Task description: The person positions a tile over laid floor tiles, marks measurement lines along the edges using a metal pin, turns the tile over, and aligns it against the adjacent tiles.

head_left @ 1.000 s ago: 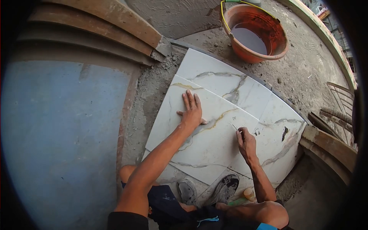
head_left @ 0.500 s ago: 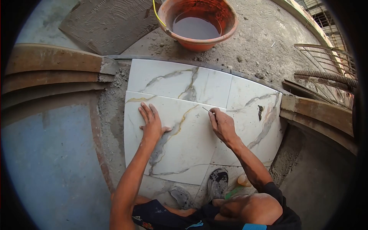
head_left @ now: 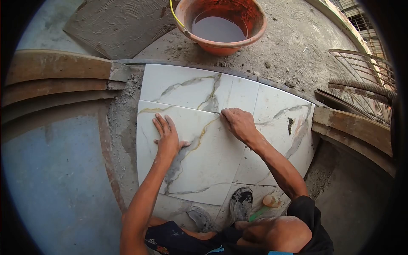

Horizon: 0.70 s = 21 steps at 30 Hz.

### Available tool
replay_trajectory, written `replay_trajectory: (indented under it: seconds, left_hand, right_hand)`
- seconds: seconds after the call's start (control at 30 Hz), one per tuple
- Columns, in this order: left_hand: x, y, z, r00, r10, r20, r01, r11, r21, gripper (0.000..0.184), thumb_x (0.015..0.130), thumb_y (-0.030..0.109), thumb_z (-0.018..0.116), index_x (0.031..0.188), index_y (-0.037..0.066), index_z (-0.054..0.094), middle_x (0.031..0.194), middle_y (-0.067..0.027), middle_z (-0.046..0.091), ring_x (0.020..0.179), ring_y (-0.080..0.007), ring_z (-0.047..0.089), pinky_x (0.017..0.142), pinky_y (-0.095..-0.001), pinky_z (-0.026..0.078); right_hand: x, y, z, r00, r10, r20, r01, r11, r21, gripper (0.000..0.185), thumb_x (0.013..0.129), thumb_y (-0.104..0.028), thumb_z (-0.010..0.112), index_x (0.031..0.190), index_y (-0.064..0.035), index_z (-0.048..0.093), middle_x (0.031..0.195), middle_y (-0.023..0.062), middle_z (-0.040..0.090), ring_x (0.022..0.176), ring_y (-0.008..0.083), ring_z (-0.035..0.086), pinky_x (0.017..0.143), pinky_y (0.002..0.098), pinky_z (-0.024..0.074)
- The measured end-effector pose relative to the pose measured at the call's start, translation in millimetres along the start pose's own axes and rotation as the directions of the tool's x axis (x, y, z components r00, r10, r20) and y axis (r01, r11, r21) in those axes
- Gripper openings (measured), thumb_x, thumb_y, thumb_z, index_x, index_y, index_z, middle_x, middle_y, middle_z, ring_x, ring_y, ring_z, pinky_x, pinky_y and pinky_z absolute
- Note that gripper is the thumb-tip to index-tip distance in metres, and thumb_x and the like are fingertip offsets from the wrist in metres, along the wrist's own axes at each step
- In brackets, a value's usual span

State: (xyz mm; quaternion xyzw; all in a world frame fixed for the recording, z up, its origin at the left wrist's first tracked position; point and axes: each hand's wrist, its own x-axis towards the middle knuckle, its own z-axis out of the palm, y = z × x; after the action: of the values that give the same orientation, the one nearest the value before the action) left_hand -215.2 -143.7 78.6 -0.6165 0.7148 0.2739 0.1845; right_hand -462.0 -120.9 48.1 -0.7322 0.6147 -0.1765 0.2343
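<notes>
My left hand (head_left: 168, 138) lies flat with its fingers spread on a white marble-patterned tile (head_left: 204, 161) with grey and gold veins. In my right hand (head_left: 240, 124) a thin pencil-like stick (head_left: 219, 113) is pinched, mostly hidden by the fingers. Its tip is at the upper edge of that tile, along the seam with the tile behind (head_left: 178, 85). Another veined tile (head_left: 278, 127), with a dark smear on it, lies to the right, beneath my right forearm.
An orange tub (head_left: 221, 47) of cloudy water stands beyond the tiles. A mortar-covered slab (head_left: 119, 29) lies at the back left. Wooden frames (head_left: 59, 68) flank the tiles, with rebar (head_left: 361, 87) at the right. A green-handled mallet (head_left: 271, 201) lies by my shoe.
My right hand has moved left and slightly up along the tile's upper edge with the thin stick. My left hand stays in place on the tile.
</notes>
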Motion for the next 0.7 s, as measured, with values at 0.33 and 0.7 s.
replay_trajectory:
  seconds: [0.33,0.7]
  left_hand:
    - [0,1,-1,1.000,-0.025,0.009,0.025,1.000,0.011,0.118,0.059,0.037,0.079,0.136,-0.008,0.004,0.141,-0.0326,-0.012,0.131,-0.0484,-0.006,0.077,-0.0655,0.043]
    - [0,3,-4,0.999,-0.030,0.030,0.031,0.999,-0.026,0.119,0.058,0.034,0.080,0.137,-0.007,0.002,0.140,-0.0324,-0.014,0.131,-0.0490,-0.007,0.079,-0.0672,0.040]
  right_hand:
    - [14,0,-1,0.992,-0.098,0.082,0.098,0.995,0.004,0.010,0.082,-0.012,0.044,0.084,-0.0055,0.052,0.071,0.0088,0.055,0.071,0.0257,0.056,0.060,0.0381,0.0454]
    - [16,0,-2,0.990,-0.093,0.102,0.092,0.996,0.012,0.011,0.079,-0.009,0.044,0.084,-0.0053,0.053,0.073,0.0097,0.057,0.073,0.0275,0.057,0.061,0.0391,0.0457]
